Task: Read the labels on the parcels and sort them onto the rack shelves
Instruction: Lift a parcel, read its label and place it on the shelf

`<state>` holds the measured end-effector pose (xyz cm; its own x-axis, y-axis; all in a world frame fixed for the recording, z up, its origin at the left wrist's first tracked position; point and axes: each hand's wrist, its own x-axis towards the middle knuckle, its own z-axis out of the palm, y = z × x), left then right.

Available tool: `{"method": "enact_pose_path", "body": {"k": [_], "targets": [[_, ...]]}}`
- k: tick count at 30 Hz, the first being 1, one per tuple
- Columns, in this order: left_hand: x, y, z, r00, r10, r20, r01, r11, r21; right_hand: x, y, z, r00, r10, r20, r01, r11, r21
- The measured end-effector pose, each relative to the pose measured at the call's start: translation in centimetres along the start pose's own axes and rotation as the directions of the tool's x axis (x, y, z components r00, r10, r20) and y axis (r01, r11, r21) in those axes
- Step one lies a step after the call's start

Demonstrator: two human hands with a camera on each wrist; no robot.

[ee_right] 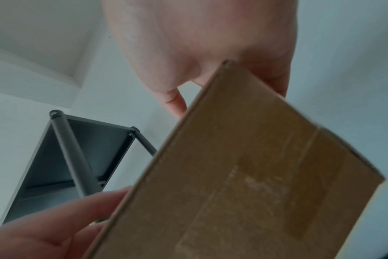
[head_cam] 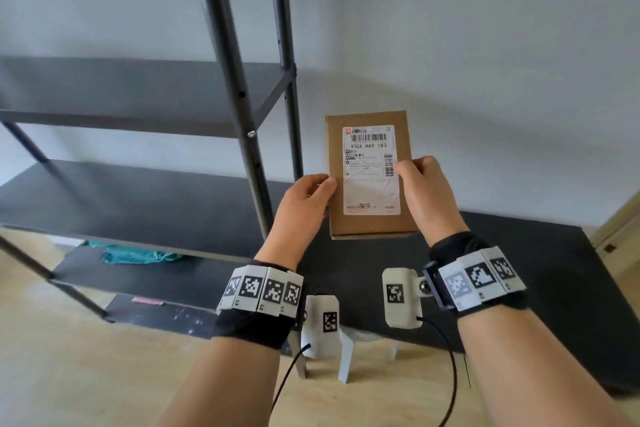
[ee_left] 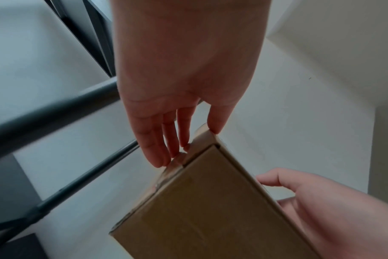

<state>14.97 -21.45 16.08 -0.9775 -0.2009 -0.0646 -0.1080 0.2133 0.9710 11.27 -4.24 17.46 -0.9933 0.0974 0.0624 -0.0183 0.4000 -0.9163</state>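
Observation:
A flat brown cardboard parcel (head_cam: 370, 184) is held upright in the air, just right of the dark metal rack (head_cam: 239, 90). Its white shipping label (head_cam: 369, 149) faces me, printed with a barcode and "900X H69 183". My left hand (head_cam: 323, 191) pinches the parcel's left edge, thumb on the front and fingers behind. My right hand (head_cam: 410, 172) grips the right edge the same way. The left wrist view shows the left hand (ee_left: 188, 143) on a corner of the parcel (ee_left: 210, 201). The right wrist view shows the right hand (ee_right: 199, 52) over the plain taped back of the parcel (ee_right: 244, 166).
The rack has a bare upper shelf (head_cam: 138, 90) and a bare middle shelf (head_cam: 121, 198). A teal cloth (head_cam: 135, 253) lies on the lowest shelf. A low black table (head_cam: 536, 270) stands under the parcel against the white wall. Below is wooden floor (head_cam: 86, 374).

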Motion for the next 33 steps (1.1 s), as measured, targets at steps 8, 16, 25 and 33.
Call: {"method": "enact_pose_path", "body": {"k": [8,16,25,33], "targets": [[-9.3,-3.3,-8.3,0.997,-0.07,-0.032,0.07,0.997,-0.028,-10.3,-1.5,6.0,0.999,0.009,0.047,-0.009,1.0,-0.007],[-16.0,-7.6,-19.7,0.964,-0.131,-0.23,0.122,0.991,-0.051,-18.3,-5.7,15.4,0.975,-0.02,0.222,0.003,0.997,0.077],[-18.5,-12.1,-32.2,0.86,-0.209,-0.465,0.174,0.978,-0.116,-21.8,-10.5,29.3,0.88,-0.088,0.467,0.062,0.996,0.071],[-14.5,-14.8,-44.3,0.719,-0.241,-0.652,0.19,0.97,-0.15,-20.1,-15.3,44.2,0.779,-0.126,0.614,0.094,0.992,0.083]]}}
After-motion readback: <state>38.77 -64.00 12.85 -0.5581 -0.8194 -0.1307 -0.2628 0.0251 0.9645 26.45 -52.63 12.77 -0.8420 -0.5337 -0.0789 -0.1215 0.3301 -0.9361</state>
